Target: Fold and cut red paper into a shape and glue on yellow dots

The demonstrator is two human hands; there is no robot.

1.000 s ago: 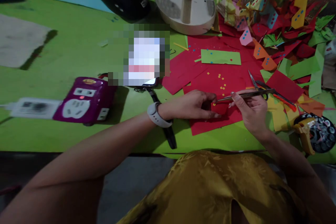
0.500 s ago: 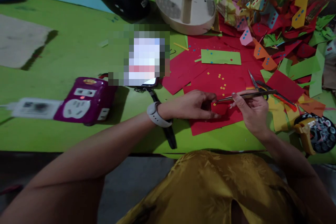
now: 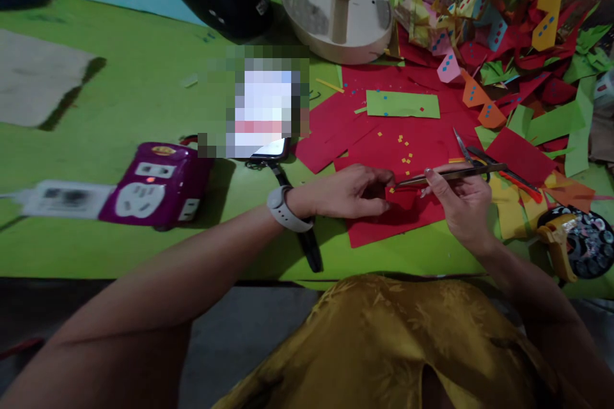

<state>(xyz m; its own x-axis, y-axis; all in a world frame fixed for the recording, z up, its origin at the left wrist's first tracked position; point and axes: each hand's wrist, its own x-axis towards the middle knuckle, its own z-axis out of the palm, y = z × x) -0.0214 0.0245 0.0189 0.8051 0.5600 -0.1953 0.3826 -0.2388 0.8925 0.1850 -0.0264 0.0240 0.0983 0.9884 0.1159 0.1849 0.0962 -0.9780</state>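
Note:
My right hand (image 3: 465, 204) grips long metal tweezers (image 3: 451, 174), thumb on top, their tips pointing left. At the tips is a tiny yellow paper square (image 3: 392, 190), over a small red paper piece (image 3: 407, 199). My left hand (image 3: 352, 192) rests just left of that piece, index finger and thumb apart, the other fingers curled under and partly hidden. Whether its index fingertip touches the red paper is hard to see. Several more yellow squares (image 3: 407, 158) lie scattered on the large red sheet (image 3: 374, 140) beneath.
Scissors (image 3: 472, 153) lie beyond my right hand. A green paper strip (image 3: 403, 104) with dots is on the red sheet. Cut and folded papers (image 3: 522, 45) pile at back right. A phone (image 3: 263, 108), purple socket block (image 3: 156, 185), lamp base (image 3: 340, 13) and tape dispenser (image 3: 575, 243) surround the area.
My left thumb has drawn back left, away from the small red paper piece it was against. The tweezers in my right hand stay almost in the same place.

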